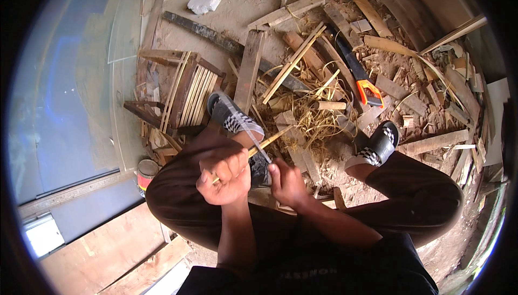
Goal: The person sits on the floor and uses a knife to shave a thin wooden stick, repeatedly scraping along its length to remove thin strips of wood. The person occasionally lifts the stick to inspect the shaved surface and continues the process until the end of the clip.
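Observation:
In front of my lap, my left hand [225, 175] is closed round a thin yellowish bamboo strip [274, 139], which slants up and to the right out of the fist. My right hand [289, 185] grips a knife whose long narrow blade [243, 119] points away and to the left, crossing the strip just ahead of my fingers. The handle is hidden inside that fist. Beyond the hands, a heap of curled shavings [318, 119] lies between my sandalled feet.
A small wooden frame with slats [197, 95] stands left of my foot. An orange-handled saw [369, 93] leans over boards at the right. Scrap planks [251, 68] and a white stone [205, 4] lie further off. Glass-like sheets [65, 90] fill the left side.

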Tool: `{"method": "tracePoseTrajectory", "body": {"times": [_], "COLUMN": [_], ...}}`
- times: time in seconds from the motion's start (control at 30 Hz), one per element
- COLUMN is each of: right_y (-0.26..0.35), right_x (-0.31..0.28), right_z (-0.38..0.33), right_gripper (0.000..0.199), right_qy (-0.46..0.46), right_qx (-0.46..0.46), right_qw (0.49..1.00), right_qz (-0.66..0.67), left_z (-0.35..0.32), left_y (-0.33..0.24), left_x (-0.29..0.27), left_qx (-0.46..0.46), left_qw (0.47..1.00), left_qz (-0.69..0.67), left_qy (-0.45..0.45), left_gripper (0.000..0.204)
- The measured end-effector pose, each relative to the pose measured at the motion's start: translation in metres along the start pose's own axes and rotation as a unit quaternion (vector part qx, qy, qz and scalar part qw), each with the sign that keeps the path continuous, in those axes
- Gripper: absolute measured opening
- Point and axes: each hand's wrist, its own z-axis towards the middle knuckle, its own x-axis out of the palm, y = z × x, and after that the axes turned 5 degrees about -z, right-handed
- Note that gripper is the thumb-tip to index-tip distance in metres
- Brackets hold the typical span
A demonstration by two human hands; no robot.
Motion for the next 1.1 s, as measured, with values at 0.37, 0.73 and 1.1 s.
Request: {"method": "tracePoseTrajectory", "body": {"times": [0.37,0.73,1.1], "right_y": [0.012,0.014,0.010], "right_x": [-0.002,-0.004,-0.006], "right_z": [-0.006,-0.006,-0.002], "right_gripper": [0.035,0.038,0.029], "right_qy": [0.016,0.023,0.049], "right_qx": [0.006,-0.039,0.011], "right_qw": [1.000,0.999,0.998], "right_qz": [-0.001,0.000,-0.028], "left_z": [0.001,0.003,0.002], "left_y": [0.003,0.004,0.006], "left_x": [0.002,0.005,0.003], "left_qx": [0.026,0.045,0.053], "left_qw": [0.999,0.999,0.997], "left_qz": [0.008,0.012,0.023], "left_qy": [-0.027,-0.027,-0.045], "left_gripper": [0.057,0.056,0.058]}}
